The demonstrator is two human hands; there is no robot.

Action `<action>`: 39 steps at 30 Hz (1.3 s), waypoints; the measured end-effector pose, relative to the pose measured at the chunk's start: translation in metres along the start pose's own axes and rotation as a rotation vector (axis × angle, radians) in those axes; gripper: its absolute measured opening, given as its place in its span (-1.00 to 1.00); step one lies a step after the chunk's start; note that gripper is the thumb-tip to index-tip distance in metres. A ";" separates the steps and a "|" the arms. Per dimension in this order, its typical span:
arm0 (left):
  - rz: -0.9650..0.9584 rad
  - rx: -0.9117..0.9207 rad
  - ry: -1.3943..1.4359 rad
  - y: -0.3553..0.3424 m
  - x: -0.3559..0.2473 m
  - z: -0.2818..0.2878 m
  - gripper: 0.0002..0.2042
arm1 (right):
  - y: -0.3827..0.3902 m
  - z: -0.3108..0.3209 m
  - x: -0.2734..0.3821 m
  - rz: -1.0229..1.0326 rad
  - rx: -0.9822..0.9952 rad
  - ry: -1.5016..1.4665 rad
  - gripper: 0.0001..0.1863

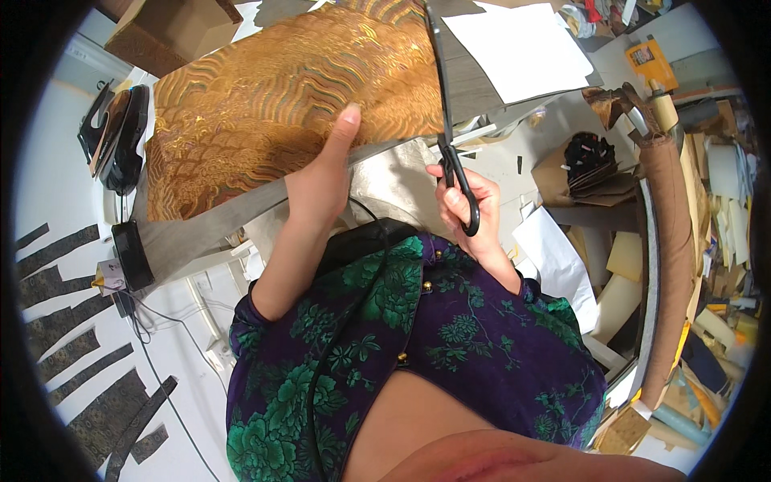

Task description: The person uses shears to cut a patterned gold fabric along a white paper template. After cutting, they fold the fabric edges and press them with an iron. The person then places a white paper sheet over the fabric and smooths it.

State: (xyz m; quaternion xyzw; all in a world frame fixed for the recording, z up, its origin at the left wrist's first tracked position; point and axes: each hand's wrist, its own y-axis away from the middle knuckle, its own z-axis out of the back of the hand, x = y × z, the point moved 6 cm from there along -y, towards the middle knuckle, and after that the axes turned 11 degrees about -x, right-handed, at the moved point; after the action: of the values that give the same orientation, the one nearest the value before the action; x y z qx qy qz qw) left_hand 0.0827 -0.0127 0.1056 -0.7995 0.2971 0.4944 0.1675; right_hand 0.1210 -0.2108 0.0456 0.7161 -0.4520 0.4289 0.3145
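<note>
A gold brocade fabric piece with wavy coloured lines lies across a grey tabletop at the top. My left hand grips its lower edge, thumb pressed on top and the other fingers hidden beneath. My right hand holds large black scissors by the handles, their long blades lying along the fabric's right edge, pointing away from me. I cannot tell whether the blades are fully closed.
A brown cardboard box sits upper left, white paper upper right. Black tools lie at the left edge, near cables and dark fabric strips. A brown padded roll and stacked materials crowd the right.
</note>
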 end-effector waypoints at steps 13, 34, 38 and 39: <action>0.089 0.010 -0.073 0.009 0.015 0.000 -0.52 | 0.004 0.004 -0.003 -0.021 -0.043 -0.017 -0.67; -0.108 -0.165 -0.235 -0.025 -0.043 0.118 -0.49 | 0.028 0.085 0.025 0.542 -0.386 0.304 -0.57; -0.088 -0.295 -0.543 -0.087 -0.092 0.248 -0.52 | 0.019 0.094 0.036 0.441 -0.485 0.504 -0.60; -0.050 -0.272 -0.619 -0.095 -0.099 0.244 -0.53 | 0.016 0.095 0.033 0.433 -0.493 0.509 -0.60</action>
State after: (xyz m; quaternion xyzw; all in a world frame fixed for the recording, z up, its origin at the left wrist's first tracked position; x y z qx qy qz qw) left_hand -0.0583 0.2280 0.0795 -0.6337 0.1439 0.7445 0.1535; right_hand 0.1450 -0.3095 0.0349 0.3787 -0.5891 0.5274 0.4810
